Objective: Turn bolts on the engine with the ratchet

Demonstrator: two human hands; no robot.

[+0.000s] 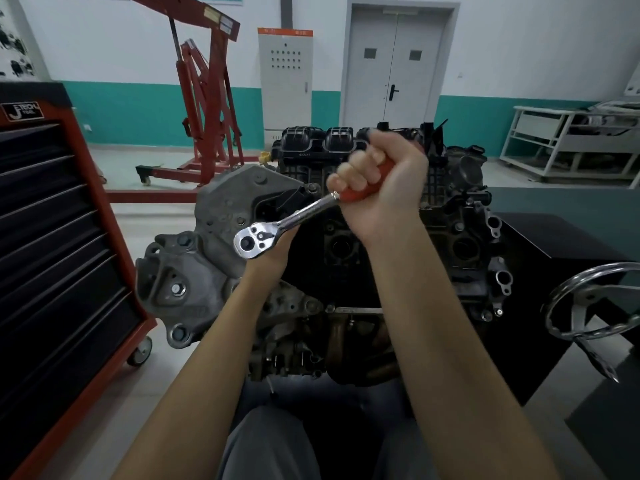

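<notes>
Ratchet wrench [277, 223] held in the air above the engine [346, 271], chrome head low and to the left, red handle rising to the right. Right hand [381, 181] clamped in a full fist round the red grip, knuckles toward the camera. Left hand [273, 252] mostly hidden beneath the ratchet head; apparently cupping or pinching the underside of the head, though finger position cannot be told from this view. Tool judged rigid and moderately heavy for its size, with weight concentrated at the steel head. Polished shank likely slippery, more so with oil about; best taken by the red grip for leverage, with light support at the head for steadying. No flex to be expected under load. Socket or extension below the head, if fitted, not visible. Fastener beneath the head likewise concealed by the tool and the left hand. Lower engine lost in shadow between the forearms. Red tool cabinet [62, 254] cut off at the left edge, chrome handwheel [585, 303] partly cut off at the right. Red engine hoist [204, 98] standing well behind, near the wall.
</notes>
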